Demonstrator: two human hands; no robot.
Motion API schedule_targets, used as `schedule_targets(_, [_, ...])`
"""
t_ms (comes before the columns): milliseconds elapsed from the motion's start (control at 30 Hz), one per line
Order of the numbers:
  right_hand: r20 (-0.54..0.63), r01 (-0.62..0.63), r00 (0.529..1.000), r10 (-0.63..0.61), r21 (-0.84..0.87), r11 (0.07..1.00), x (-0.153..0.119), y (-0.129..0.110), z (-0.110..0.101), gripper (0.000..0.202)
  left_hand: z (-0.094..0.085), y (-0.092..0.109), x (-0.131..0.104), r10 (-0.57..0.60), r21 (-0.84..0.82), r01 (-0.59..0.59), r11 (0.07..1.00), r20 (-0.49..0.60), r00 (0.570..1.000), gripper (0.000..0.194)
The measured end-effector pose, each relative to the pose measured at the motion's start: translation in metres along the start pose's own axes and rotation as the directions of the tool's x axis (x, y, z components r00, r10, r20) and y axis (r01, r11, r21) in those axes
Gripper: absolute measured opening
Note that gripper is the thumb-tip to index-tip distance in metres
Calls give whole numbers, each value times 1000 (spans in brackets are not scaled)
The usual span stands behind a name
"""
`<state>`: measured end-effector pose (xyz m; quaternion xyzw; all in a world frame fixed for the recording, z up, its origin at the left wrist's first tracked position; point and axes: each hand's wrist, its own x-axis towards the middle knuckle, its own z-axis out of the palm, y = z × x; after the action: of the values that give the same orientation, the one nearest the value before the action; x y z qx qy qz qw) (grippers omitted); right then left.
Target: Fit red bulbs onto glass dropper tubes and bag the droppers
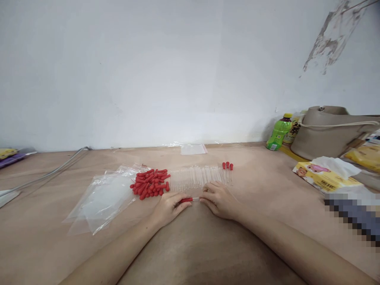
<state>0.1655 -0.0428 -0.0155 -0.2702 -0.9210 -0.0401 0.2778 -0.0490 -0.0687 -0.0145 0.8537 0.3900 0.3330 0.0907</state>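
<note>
Left hand (169,208), thumb and fingers closed, pinches a red bulb (186,200); right hand (218,200), likewise closed, grips the clear tube (196,199) meeting it, between hands, near the bulb pile (150,184). Printing on the green bottle (278,132) and yellow tissue pack (326,177) is too small to read

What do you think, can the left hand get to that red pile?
Probably yes: the pile of red bulbs lies close beside the left hand, and nothing seems to block the way. The hand may need to release its held bulb first.
</note>
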Motion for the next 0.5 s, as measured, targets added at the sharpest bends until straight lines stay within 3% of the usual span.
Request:
schedule_targets(100, [14,-87,996,87,44,995,2,8,-12,19,1,-4,-1,-26,-25,25,999,-72,997,30])
schedule_targets(200, [-47,-323,944,326,66,944,2,34,-27,17,2,-9,-2,-69,-50,64,997,-121,990,33])
schedule_targets(233, [-55,-446,893,447,40,894,1,46,-32,18,2,-10,-3,-75,-53,69,996,-117,990,31])
schedule_targets(300, [-48,-673,739,672,-13,739,-3,71,-40,22,2,-10,-2,-65,-50,61,997,-85,994,26])
schedule_targets(367, [-54,-808,588,807,-75,584,-10,92,-44,22,2,-9,-1,-37,-28,35,999,-47,998,22])
schedule_targets(433, [-44,-840,540,840,-97,535,-18,106,-43,25,1,-8,-1,-15,-3,15,1000,-26,1000,19])
schedule_targets(500, [-21,-846,528,849,-101,524,-25,113,-37,26,1,-7,0,-3,12,4,1000,-27,1000,18])
